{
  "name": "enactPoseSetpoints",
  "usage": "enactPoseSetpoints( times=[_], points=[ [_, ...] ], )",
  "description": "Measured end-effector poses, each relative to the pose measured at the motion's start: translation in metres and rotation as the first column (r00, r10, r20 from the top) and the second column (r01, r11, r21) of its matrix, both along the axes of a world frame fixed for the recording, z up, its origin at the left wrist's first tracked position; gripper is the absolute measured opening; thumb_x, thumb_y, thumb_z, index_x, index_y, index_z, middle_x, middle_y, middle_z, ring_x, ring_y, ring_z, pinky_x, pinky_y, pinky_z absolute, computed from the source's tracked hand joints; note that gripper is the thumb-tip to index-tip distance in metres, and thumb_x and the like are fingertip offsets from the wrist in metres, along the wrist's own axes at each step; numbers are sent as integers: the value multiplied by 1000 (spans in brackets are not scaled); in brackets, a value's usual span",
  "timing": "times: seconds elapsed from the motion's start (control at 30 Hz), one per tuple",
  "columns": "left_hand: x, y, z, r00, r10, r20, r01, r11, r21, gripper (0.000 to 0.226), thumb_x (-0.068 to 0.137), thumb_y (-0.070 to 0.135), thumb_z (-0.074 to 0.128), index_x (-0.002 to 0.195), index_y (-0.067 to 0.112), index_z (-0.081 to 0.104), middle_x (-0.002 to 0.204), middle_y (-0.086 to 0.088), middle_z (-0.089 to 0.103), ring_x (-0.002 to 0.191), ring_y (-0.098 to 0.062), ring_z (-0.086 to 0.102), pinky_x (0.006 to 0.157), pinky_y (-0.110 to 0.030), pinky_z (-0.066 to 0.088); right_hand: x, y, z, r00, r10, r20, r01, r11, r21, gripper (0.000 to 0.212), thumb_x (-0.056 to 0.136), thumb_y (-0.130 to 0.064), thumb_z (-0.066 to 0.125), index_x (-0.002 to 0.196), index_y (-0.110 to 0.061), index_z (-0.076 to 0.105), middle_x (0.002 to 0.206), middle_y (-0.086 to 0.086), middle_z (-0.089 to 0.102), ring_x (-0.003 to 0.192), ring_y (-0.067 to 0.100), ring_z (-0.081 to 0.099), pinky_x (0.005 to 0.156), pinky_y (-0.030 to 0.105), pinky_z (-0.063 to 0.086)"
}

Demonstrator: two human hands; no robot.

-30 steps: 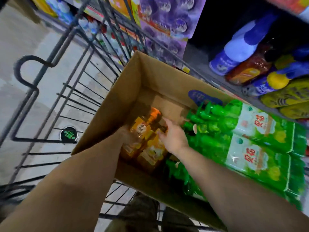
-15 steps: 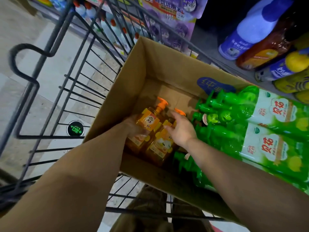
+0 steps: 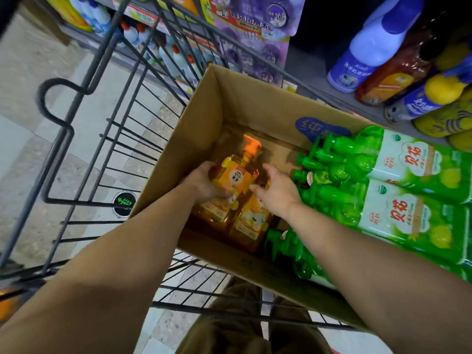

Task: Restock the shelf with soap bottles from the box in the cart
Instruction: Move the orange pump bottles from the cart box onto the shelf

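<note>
The left hand had its fingers curled round one orange soap bottle in the box, the right hand hovered loosely open over another bottle, and neither had reached the shelf.

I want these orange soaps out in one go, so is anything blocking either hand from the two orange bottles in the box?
Nothing visible is in the way. The left hand already grips the left orange bottle, and the right hand sits on the right orange bottle. The green pump bottles lie beside them, to the right, not over them.
</note>
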State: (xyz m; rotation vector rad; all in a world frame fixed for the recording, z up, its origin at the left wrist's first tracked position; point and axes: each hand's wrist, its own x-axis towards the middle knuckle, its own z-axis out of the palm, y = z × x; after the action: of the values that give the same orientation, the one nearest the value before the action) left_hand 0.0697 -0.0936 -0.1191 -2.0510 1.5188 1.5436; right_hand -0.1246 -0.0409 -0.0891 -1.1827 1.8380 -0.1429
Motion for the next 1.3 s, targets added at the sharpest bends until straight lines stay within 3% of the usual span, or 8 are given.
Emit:
enactPoseSetpoints(
  times=[0.2,0.33,0.47,0.63,0.8,0.97,1.17,1.3],
  points=[
    [-4,-4,31,942,199,-272,-234,967,-100,100,57,33,91,140,34,35,125,0,56,105,-19,60,87,-45,55,-3,-7,18,996,72,62,-74,996,39,92,79,-50,70,151,-18,21,150,6,39,133,26,43,108,42,40],
    [-14,-11,62,896,209,-392,-293,941,-169,101,56,37,91,140,34,35,116,10,57,104,-11,59,80,-35,55,-2,-2,36,975,77,207,-84,996,25,81,76,-45,76,143,-23,36,142,5,49,127,22,49,102,39,45],
    [-34,-14,97,858,158,-489,-310,918,-248,95,56,37,90,134,37,36,113,11,61,99,-7,63,72,-28,55,-11,6,63,962,-1,273,15,999,-51,85,73,-42,79,142,-25,31,139,-1,51,125,19,51,104,38,44],
    [-78,-4,151,811,63,-582,-316,884,-345,90,60,27,89,134,30,38,107,8,67,91,-5,69,75,-32,59,-47,21,111,966,-38,256,114,952,-286,93,76,-27,80,149,-24,23,139,-2,51,123,15,51,95,21,35],
    [-146,24,211,738,-103,-667,-251,876,-413,84,69,7,83,140,17,39,118,-8,65,103,-20,67,86,-40,56,-107,60,162,978,-87,192,168,870,-464,90,79,-25,77,150,-22,21,136,-1,54,119,14,53,87,15,34],
    [-259,95,260,672,-305,-675,-147,838,-525,76,70,-3,80,136,12,44,107,-8,66,84,-10,69,72,-26,58,-204,144,209,971,-178,160,238,764,-599,86,79,-19,76,149,-17,25,132,2,58,118,21,57,100,31,43],
    [-422,226,297,510,-448,-734,-24,846,-533,70,73,4,80,134,16,48,107,-3,69,87,-10,68,70,-22,55,-338,307,251,913,-389,122,358,620,-699,76,77,-17,77,142,-22,37,109,-12,60,93,3,56,78,11,43],
    [-535,318,323,389,-477,-788,55,866,-497,60,77,14,78,129,18,51,100,3,69,79,-4,69,60,-18,53,-423,417,277,839,-524,143,451,525,-722,73,77,-12,77,139,-24,40,107,-15,64,87,-6,60,82,8,45]
  ],
)
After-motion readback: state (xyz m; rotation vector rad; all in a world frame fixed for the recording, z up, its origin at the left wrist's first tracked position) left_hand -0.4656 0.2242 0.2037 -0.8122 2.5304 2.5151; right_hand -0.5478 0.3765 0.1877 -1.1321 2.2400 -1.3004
